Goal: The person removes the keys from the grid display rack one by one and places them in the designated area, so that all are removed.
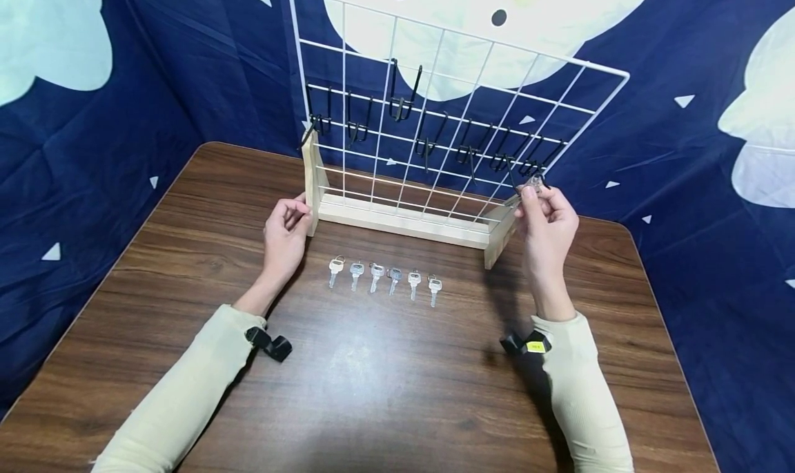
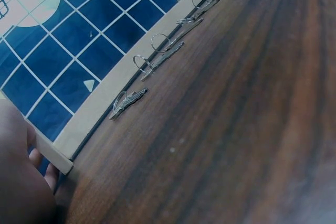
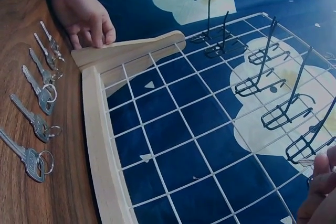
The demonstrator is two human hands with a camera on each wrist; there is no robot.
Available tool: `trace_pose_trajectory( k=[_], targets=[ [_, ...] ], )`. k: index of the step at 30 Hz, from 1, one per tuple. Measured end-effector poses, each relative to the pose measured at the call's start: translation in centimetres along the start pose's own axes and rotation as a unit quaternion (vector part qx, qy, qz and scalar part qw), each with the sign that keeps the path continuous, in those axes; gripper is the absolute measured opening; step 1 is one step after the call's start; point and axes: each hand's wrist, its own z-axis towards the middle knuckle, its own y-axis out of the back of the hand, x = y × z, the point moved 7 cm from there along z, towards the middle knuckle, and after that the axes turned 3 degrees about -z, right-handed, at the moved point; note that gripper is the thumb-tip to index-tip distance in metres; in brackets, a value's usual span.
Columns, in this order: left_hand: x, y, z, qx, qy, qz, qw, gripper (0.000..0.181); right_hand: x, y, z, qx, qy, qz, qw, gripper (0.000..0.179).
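Note:
A white wire grid rack (image 1: 400, 155) stands upright in a wooden base (image 1: 404, 222), with several black wire hooks (image 1: 401, 108) hung on it. My left hand (image 1: 287, 228) holds the left wooden side piece (image 1: 312, 183) low down, its fingers curled at the edge. At the rack's right end my right hand (image 1: 549, 217) pinches a small shiny key (image 3: 304, 162) beside the rightmost hooks; most of the key is hidden by the fingers. Several silver keys (image 1: 376, 277), each with a small ring, lie in a row on the table in front of the base.
The brown wood-grain table (image 1: 385, 404) extends towards me from the keys. Dark blue cloth (image 1: 205, 65) with white shapes hangs behind and at both sides. The right wooden side piece (image 1: 497, 235) stands just left of my right hand.

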Motion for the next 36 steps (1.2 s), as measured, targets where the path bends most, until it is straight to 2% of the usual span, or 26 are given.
trace_pose_trajectory(
  k=[3,10,16,25,36],
  targets=[
    [0.0,0.0,0.0,0.002,0.002,0.001,1.0,0.006,0.5,0.0,-0.2,0.001,0.018,-0.019,0.9997,0.025],
    [0.0,0.0,0.0,0.002,0.001,-0.002,1.0,0.01,1.4,0.1,-0.6,0.0,0.031,0.0,0.9995,0.023],
    [0.0,0.1,0.0,0.0,-0.002,-0.005,1.0,0.012,2.2,0.1,-0.9,0.004,0.047,-0.007,0.9989,0.019],
    [0.2,0.1,0.1,0.004,-0.002,-0.003,1.0,0.014,3.4,0.2,-1.4,0.015,0.052,0.025,0.9982,0.012],
    [0.3,0.2,0.1,0.005,0.005,0.003,1.0,0.018,3.5,0.5,-2.5,0.02,0.075,-0.049,0.9958,0.015]
  ],
)
